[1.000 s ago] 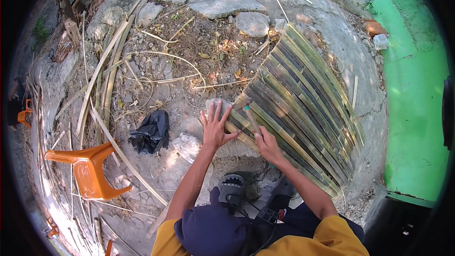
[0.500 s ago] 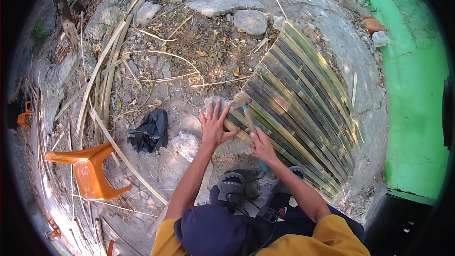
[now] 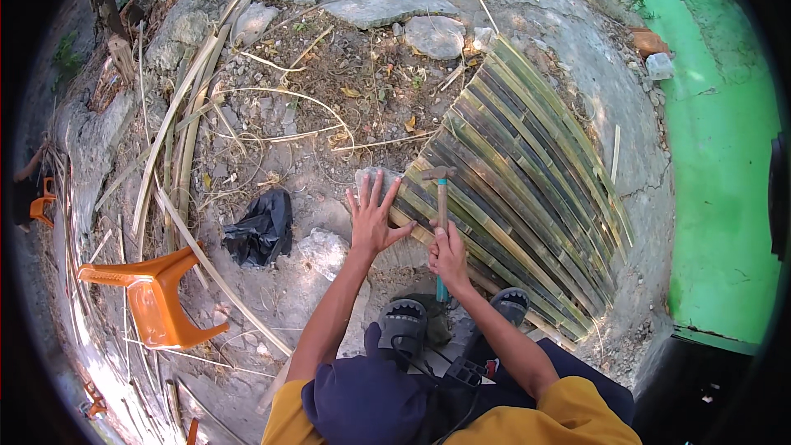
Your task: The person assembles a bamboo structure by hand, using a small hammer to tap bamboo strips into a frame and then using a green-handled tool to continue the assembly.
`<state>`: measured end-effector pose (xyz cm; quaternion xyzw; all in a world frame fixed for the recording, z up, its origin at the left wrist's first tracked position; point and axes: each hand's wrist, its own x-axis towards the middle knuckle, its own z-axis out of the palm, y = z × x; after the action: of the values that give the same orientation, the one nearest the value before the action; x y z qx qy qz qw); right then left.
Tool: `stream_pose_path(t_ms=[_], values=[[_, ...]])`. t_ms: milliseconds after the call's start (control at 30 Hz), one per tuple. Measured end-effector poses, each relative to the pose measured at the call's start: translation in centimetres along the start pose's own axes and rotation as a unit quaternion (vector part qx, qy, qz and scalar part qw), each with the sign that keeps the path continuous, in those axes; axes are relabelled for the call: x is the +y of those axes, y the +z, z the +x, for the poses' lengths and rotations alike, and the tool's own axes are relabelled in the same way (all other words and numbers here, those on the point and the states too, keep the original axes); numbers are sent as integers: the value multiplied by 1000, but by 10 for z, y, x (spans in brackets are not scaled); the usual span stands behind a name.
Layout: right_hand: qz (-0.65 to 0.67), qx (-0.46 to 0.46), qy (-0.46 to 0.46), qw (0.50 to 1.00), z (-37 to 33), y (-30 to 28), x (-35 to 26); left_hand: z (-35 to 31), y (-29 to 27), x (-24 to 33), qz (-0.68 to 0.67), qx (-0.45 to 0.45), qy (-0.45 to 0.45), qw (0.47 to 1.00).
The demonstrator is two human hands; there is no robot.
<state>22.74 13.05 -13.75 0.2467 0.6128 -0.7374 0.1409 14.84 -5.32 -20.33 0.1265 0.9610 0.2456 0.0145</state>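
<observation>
Left of the bamboo panel [image 3: 512, 185], my left hand [image 3: 373, 227] is spread. My right hand [image 3: 449, 257] grips a hammer [image 3: 442, 200] over the panel.

1. A mustard-yellow shirt [image 3: 568, 414], plain from where I stand, its loose cloth gathered in soft creases.
2. The sleeves [image 3: 288, 416] are the same yellow and cut short, leaving the slim forearms [image 3: 331, 305], left hand [image 3: 377, 222] and right hand [image 3: 448, 255] bare.
3. Dark navy trousers [image 3: 589, 379]; I also see a smooth, rounded bulge of navy cloth [image 3: 367, 400], though I can't tell which garment it belongs to.
4. Grey shoes [image 3: 404, 326], blunt and rounded, with pale, toothlike markings around the front.
5. A small black box [image 3: 465, 373], with a thin black cable [image 3: 414, 359] looping near it.
6. Beside the box, a red-and-white patch [image 3: 492, 368], too tiny to make out.
</observation>
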Motion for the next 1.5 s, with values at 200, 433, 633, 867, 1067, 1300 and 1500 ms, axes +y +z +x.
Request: stream_pose_path(t_ms=[200,433,633,867,1067,1300,1500], values=[[-23,-31,69,997,5,-5,-5,-4,0,-1,18,-10,-2,1000],[-37,-52,37,997,5,-2,-5,-1,1,-1,18,-8,-5,1000],[-42,-28,33,998,5,2,-10,-3,1,1,14,-15,-5,1000],[-65,-46,13,997,6,6,-2,-1,2,-1,2,-7,-5,1000],[-3,1,-9,1000,7,9,-8,-1,0,0,11,-14,-9,1000],[-153,-37,-16,987,4,0,2,1,-2,1,11,-34,-17,999],[-27,36,-55,997,10,-4,-13,1,0,0,1,-19,-10,1000]])
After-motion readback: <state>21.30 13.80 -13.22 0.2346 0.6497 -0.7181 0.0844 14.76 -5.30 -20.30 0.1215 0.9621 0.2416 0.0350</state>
